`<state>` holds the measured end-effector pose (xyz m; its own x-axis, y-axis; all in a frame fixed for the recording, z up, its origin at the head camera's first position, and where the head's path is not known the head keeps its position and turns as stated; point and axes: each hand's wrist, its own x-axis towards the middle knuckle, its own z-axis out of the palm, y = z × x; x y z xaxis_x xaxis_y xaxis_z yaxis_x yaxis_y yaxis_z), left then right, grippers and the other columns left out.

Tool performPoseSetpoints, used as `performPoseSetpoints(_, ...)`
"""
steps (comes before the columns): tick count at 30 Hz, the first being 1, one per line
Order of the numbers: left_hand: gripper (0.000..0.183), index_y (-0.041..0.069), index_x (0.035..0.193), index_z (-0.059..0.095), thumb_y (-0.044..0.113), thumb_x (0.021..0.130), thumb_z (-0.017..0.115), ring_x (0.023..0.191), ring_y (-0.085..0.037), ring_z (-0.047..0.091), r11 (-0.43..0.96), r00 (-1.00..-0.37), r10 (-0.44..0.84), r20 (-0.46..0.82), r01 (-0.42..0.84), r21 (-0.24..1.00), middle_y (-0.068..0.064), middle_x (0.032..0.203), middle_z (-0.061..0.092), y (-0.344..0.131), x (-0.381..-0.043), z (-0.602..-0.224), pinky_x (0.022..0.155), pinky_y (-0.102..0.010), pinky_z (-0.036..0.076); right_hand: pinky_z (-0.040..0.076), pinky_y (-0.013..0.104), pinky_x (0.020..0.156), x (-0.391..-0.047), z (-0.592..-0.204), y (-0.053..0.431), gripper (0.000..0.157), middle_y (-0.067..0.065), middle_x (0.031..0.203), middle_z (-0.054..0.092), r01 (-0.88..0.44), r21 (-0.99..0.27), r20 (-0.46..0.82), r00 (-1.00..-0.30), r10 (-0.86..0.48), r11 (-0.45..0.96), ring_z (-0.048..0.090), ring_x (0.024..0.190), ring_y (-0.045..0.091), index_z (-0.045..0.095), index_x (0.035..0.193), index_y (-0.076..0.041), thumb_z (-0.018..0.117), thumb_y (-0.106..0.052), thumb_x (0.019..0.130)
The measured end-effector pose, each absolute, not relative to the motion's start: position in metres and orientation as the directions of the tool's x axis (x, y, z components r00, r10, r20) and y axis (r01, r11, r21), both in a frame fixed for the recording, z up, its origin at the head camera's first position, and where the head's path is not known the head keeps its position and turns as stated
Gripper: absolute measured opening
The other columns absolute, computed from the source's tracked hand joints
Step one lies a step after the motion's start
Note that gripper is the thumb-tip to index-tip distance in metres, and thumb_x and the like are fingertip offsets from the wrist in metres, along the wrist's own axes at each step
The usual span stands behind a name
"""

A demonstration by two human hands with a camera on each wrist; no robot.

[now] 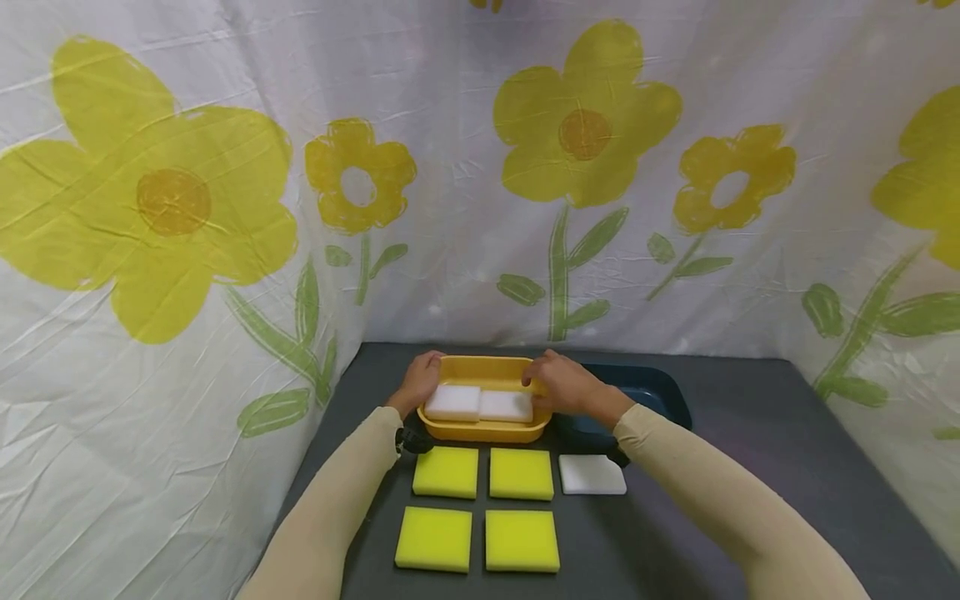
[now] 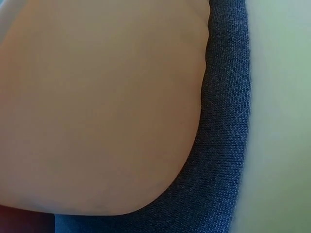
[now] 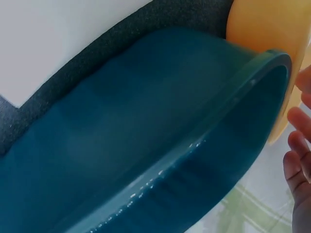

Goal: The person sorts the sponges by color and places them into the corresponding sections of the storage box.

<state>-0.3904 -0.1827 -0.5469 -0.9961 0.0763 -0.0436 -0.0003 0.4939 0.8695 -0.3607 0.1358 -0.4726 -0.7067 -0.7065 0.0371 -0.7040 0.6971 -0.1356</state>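
Cream fabric sleeves [image 1: 330, 500] reach in from the near edge, at about eight and four o'clock when the shallow yellow plastic tray [image 1: 486, 432] is taken as the dial's centre and the white curtain with yellow flowers [image 1: 442, 275] as twelve. Four square yellow foam blocks [image 1: 434, 540] lie at six o'clock in two rows of two, flat on the dark grey tabletop [image 1: 750, 450]. One loose white foam block [image 1: 592, 474] lies at four o'clock, in line with the farther yellow row. Inside the tray a pair of white foam pieces [image 1: 453, 403] sit side by side. At three o'clock, just beside the tray, stands a dark teal plastic basin with rounded corners [image 1: 660, 392]. The hands are well apart. The left hand [image 1: 418, 385] is against the tray's nine-o'clock end; whether its fingers clamp the rim I cannot tell, as its wrist view shows mostly blurred skin. The right hand [image 1: 568, 385] is over the end between two and three o'clock, fingers loosely bent and gripping nothing.
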Motion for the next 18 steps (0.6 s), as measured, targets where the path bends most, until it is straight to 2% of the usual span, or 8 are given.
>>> performPoseSetpoints(7, 0.046, 0.002, 0.150, 0.059, 0.025, 0.122, 0.032, 0.131, -0.039, 0.063, 0.496, -0.996, 0.072, -0.056, -0.013, 0.868, -0.022, 0.146, 0.064, -0.183, -0.389, -0.546, 0.115, -0.057, 0.051, 0.055, 0.043, 0.094, -0.354, -0.465, 0.144, 0.027, 0.007, 0.123, 0.080, -0.726, -0.141, 0.068, -0.685, -0.725, 0.673, 0.062, 0.101, 0.023, 0.080, 0.120, -0.008, 0.086, -0.017, 0.096)
performPoseSetpoints(18, 0.046, 0.001, 0.151, 0.058, 0.025, 0.122, 0.032, 0.131, -0.039, 0.063, 0.496, -0.996, 0.076, -0.055, -0.010, 0.868, -0.022, 0.146, 0.063, -0.183, -0.389, -0.546, 0.116, -0.057, 0.050, 0.058, 0.046, 0.096, -0.338, -0.458, 0.175, 0.027, 0.006, 0.121, 0.079, -0.754, -0.103, 0.116, -0.656, -0.745, 0.648, 0.065, 0.109, 0.026, 0.081, 0.122, -0.009, 0.085, -0.015, 0.096)
